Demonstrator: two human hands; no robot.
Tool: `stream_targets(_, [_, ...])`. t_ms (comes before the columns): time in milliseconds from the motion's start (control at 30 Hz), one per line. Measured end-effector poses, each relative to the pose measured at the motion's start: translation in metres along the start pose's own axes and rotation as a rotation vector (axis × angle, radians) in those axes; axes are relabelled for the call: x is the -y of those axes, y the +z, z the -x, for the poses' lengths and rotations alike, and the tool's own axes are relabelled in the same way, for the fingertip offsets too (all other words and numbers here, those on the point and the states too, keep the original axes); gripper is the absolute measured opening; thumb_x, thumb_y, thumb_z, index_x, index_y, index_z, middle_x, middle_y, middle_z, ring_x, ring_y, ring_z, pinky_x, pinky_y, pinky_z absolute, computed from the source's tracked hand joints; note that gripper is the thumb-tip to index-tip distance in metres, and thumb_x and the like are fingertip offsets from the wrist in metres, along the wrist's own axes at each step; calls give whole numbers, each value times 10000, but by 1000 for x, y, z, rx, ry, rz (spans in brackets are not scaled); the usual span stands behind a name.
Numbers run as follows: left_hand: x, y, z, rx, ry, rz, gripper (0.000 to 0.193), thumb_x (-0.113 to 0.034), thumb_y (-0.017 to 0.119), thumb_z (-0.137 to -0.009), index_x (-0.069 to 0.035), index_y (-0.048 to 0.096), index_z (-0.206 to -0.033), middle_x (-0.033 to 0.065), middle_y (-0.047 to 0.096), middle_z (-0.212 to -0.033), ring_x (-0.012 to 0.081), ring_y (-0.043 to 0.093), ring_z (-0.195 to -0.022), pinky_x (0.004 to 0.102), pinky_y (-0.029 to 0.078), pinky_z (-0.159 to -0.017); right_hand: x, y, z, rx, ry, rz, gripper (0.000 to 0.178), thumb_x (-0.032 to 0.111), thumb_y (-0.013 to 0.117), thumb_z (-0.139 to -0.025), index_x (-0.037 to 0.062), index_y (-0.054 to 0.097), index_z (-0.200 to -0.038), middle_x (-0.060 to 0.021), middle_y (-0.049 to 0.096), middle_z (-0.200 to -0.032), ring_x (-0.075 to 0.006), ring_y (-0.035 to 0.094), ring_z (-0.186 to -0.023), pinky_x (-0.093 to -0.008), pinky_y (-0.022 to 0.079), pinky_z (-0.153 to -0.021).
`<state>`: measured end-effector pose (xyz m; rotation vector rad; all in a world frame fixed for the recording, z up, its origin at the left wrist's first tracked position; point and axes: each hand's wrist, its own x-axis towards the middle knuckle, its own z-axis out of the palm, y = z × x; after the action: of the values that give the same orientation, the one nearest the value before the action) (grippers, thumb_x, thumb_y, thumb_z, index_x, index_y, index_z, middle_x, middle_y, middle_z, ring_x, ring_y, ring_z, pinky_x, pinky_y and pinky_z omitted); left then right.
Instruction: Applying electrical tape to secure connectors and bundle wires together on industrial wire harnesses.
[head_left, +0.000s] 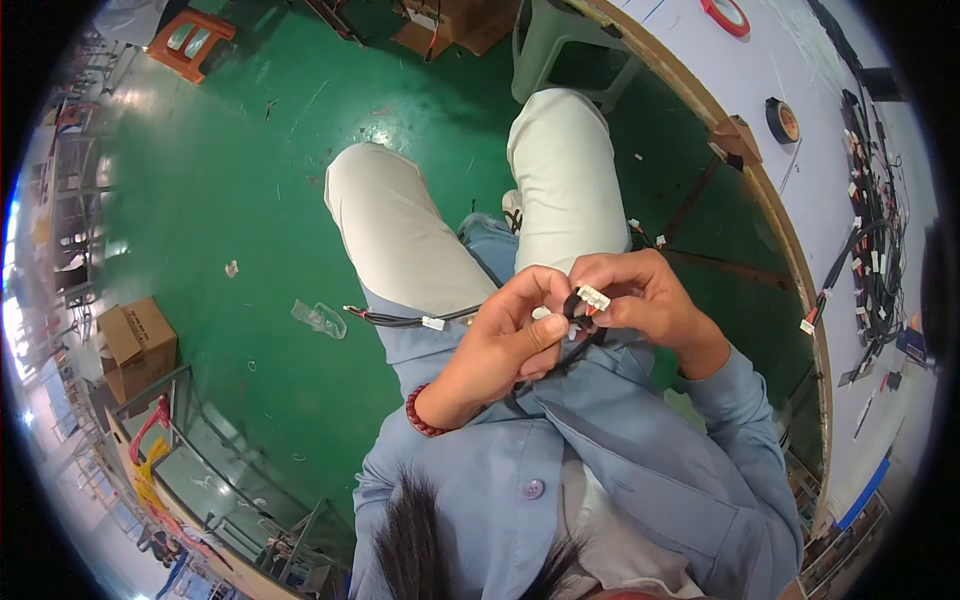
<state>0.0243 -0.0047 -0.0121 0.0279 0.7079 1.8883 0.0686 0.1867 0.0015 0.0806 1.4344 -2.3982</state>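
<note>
1. Black wire harness [585,347]: held up above the lap, between the two hands. White multi-pin connector [595,297] tops it, red wire just below.
2. Left hand [518,330]: thumb and fingers pinched on the harness just beside the connector; exact contact under the thumb hidden.
3. Right hand [642,298]: closed on the connector end, thumb and fingertips around it. Hands close together, nearly meeting.
4. Handling, my judgement: grip the connector by its housing, not by the wires; let the left pinch take any pull. Keep the connector's face toward the eyes and the wires flat, untwisted.
5. Cable branch [395,320] with a small white plug sticks out left over the thigh. Whether it joins the held piece, cannot tell. Best kept from snagging.
6. Right side: table [690,45] bearing a black tape roll [783,121], a red tape roll [726,16] and heaped black harnesses [873,250].
7. Beyond: green floor [240,190], cardboard box [140,345] far left.
</note>
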Motion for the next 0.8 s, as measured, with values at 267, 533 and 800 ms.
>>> stream_targets(267, [-11, 7, 0, -48, -35, -84, 194, -97, 498, -933, -36, 425, -1102, 29, 497, -882, 24, 314, -454, 180, 231, -391, -1, 0, 1, -28, -7, -28, 208, -19, 540, -739, -58, 622, -925, -129, 580, -895, -155, 556, -720, -255, 455, -646])
stream_targets(533, [-6, 7, -1, -234, -8, -203, 218, -132, 487, -942, -18, 447, -1124, 3, 486, -885, 31, 350, -464, 186, 293, -393, -8, 7, 3, -139, -90, 182, 220, -22, 543, -772, -58, 600, -982, -100, 585, -934, -145, 574, -810, -270, 482, -703])
stream_targets(800, [-2, 4, -1, -260, 108, -223, 224, -150, 478, -948, -17, 440, -1124, -7, 467, -705, 44, 377, -462, 192, 303, -402, -2, 21, 7, -353, -26, 91, 215, -1, 591, -788, -71, 564, -989, -91, 584, -888, -128, 581, -808, -268, 496, -750])
